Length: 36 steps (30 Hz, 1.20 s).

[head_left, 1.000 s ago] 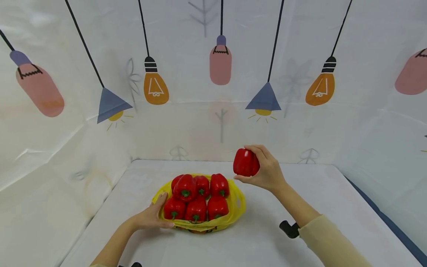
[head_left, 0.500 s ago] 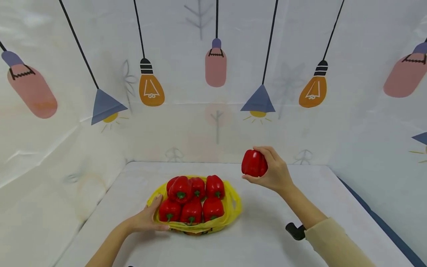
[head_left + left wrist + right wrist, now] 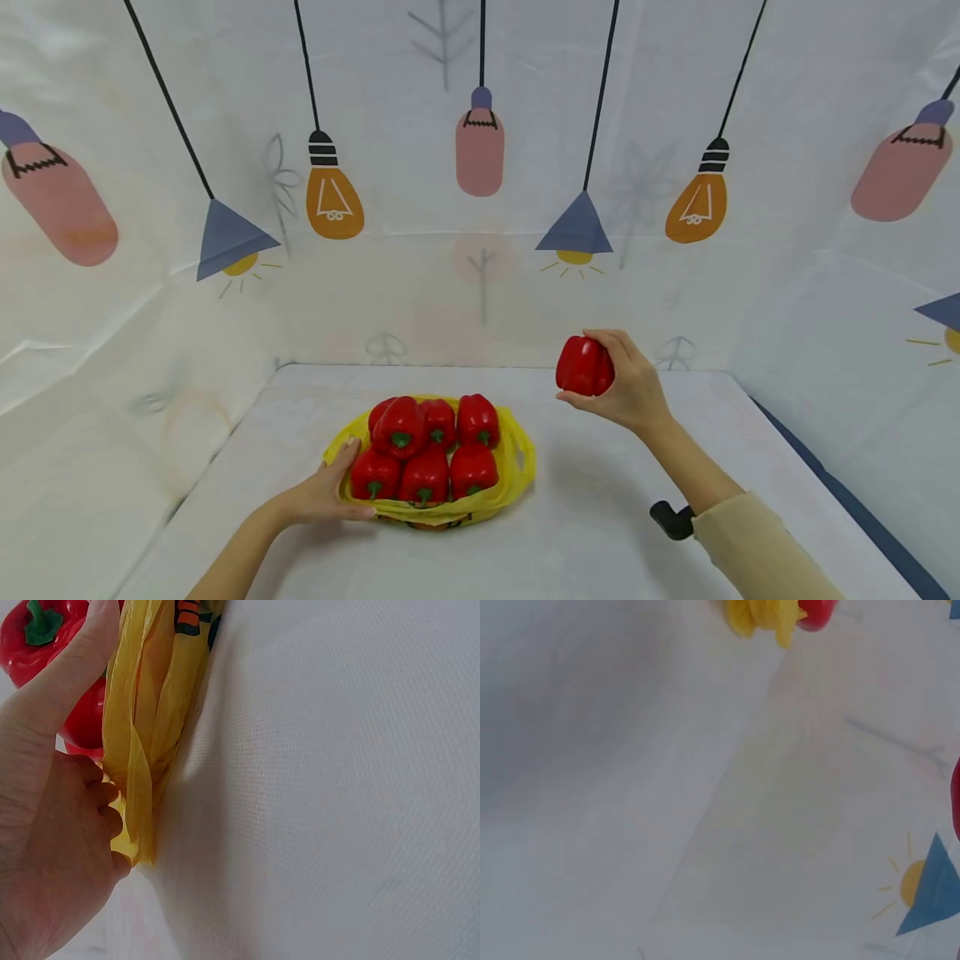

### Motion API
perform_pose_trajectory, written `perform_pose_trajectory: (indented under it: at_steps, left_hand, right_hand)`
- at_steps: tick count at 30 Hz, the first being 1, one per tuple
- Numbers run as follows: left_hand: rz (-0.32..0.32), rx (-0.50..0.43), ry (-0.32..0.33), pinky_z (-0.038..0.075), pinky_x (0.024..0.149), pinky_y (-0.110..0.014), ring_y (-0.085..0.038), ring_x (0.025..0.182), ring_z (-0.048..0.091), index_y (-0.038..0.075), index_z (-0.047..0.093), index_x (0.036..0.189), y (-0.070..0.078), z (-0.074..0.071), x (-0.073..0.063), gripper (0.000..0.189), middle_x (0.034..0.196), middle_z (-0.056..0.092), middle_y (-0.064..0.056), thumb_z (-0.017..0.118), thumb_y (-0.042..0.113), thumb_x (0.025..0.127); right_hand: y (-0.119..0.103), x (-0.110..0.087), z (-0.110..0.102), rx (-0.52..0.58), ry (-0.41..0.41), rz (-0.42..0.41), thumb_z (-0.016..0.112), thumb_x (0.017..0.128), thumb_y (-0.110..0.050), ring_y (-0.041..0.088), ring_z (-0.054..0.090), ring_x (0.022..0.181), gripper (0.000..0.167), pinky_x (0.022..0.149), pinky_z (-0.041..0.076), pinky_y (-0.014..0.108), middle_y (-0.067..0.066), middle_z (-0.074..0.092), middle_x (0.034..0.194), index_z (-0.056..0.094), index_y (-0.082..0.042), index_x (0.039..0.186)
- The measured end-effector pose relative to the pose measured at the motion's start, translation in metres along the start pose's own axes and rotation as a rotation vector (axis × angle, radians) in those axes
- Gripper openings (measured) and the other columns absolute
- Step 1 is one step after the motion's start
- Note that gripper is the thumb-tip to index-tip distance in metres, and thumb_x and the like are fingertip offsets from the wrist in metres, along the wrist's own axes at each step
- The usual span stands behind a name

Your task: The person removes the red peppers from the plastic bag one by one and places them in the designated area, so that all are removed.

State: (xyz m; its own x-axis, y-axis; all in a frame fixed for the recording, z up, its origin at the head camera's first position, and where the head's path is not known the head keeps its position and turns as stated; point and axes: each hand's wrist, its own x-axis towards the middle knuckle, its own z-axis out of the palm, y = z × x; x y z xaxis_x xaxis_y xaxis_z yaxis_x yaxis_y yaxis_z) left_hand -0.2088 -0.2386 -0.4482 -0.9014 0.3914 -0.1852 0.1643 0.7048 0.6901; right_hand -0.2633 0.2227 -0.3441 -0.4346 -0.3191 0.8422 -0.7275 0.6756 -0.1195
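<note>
A yellow plastic bag (image 3: 487,502) rests on the table, its mouth spread wide around several red bell peppers (image 3: 426,477) with green stems. My left hand (image 3: 318,497) holds the bag's left side. Seen from the left wrist, the thumb lies along the front of the bag (image 3: 142,750) and the other fingers are bent against its edge. Raised above the table to the right of the bag, my right hand (image 3: 630,387) grips one red bell pepper (image 3: 583,367) between thumb and fingers. Only a sliver of red shows at the right edge of the right wrist view.
The white table (image 3: 585,533) ends at a wall sheet (image 3: 420,292) printed with lamps and bulbs. A black curved object (image 3: 671,521) sticks out by the right sleeve (image 3: 757,542). A dark blue strip (image 3: 832,483) runs along the right side.
My right hand has moved to the right with the bell pepper, farther from the bag. The left hand keeps its hold on the bag. The whole view has shifted slightly.
</note>
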Motion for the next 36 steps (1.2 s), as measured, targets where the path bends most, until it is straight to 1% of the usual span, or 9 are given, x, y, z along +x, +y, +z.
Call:
perform_pose_trajectory:
  at_steps: [11, 16, 21, 27, 32, 36]
  left_hand:
    - [0.023, 0.002, 0.007, -0.003, 0.106, -0.070, -0.049, 0.141, -0.001, -0.010, 0.005, 0.150, -0.008, -0.001, -0.003, 0.116, 0.154, 0.003, -0.033, 0.079, 0.042, 0.076]
    - [0.014, 0.000, 0.002, -0.001, 0.106, -0.070, -0.050, 0.141, -0.001, -0.008, 0.005, 0.150, -0.010, 0.000, -0.003, 0.116, 0.154, 0.002, -0.033, 0.079, 0.042, 0.076]
    - [0.010, -0.004, 0.001, -0.001, 0.106, -0.070, -0.050, 0.141, -0.001, -0.009, 0.005, 0.150, -0.008, 0.000, -0.004, 0.116, 0.154, 0.002, -0.033, 0.079, 0.042, 0.076]
    - [0.023, -0.008, 0.005, -0.003, 0.106, -0.069, -0.049, 0.141, -0.001, -0.009, 0.005, 0.150, -0.005, 0.001, 0.001, 0.116, 0.154, 0.003, -0.033, 0.079, 0.042, 0.076]
    - [0.024, -0.002, 0.007, -0.003, 0.106, -0.069, -0.049, 0.141, -0.001, -0.009, 0.006, 0.150, -0.005, 0.003, 0.003, 0.116, 0.155, 0.003, -0.033, 0.080, 0.042, 0.076]
    - [0.023, -0.008, 0.007, -0.003, 0.106, -0.069, -0.049, 0.141, -0.002, -0.009, 0.005, 0.150, -0.005, 0.004, 0.004, 0.117, 0.154, 0.003, -0.033, 0.080, 0.042, 0.076]
  right_hand:
    - [0.016, -0.013, 0.000, -0.048, -0.010, 0.065, 0.094, 0.052, -0.028, 0.034, 0.055, 0.108, 0.088, 0.071, 0.056, 0.054, 0.013, 0.056, 0.120, 0.052, -0.001, 0.124]
    - [0.022, -0.020, 0.001, -0.075, -0.015, 0.091, 0.094, 0.053, -0.028, 0.036, 0.055, 0.108, 0.087, 0.071, 0.056, 0.054, 0.015, 0.056, 0.119, 0.052, -0.001, 0.124]
    - [0.030, -0.026, 0.004, -0.090, -0.009, 0.104, 0.094, 0.053, -0.029, 0.036, 0.057, 0.106, 0.087, 0.071, 0.056, 0.054, 0.015, 0.056, 0.118, 0.052, -0.001, 0.124]
    - [0.039, -0.031, 0.008, -0.114, 0.005, 0.114, 0.093, 0.052, -0.031, 0.036, 0.057, 0.105, 0.088, 0.073, 0.055, 0.055, 0.015, 0.057, 0.118, 0.052, -0.001, 0.125]
    - [0.042, -0.037, 0.012, -0.118, -0.005, 0.138, 0.093, 0.053, -0.032, 0.036, 0.057, 0.105, 0.089, 0.072, 0.056, 0.055, 0.015, 0.057, 0.118, 0.052, -0.003, 0.126]
    - [0.043, -0.040, 0.016, -0.123, -0.030, 0.156, 0.092, 0.054, -0.035, 0.036, 0.058, 0.105, 0.088, 0.073, 0.056, 0.054, 0.014, 0.057, 0.118, 0.052, -0.004, 0.126]
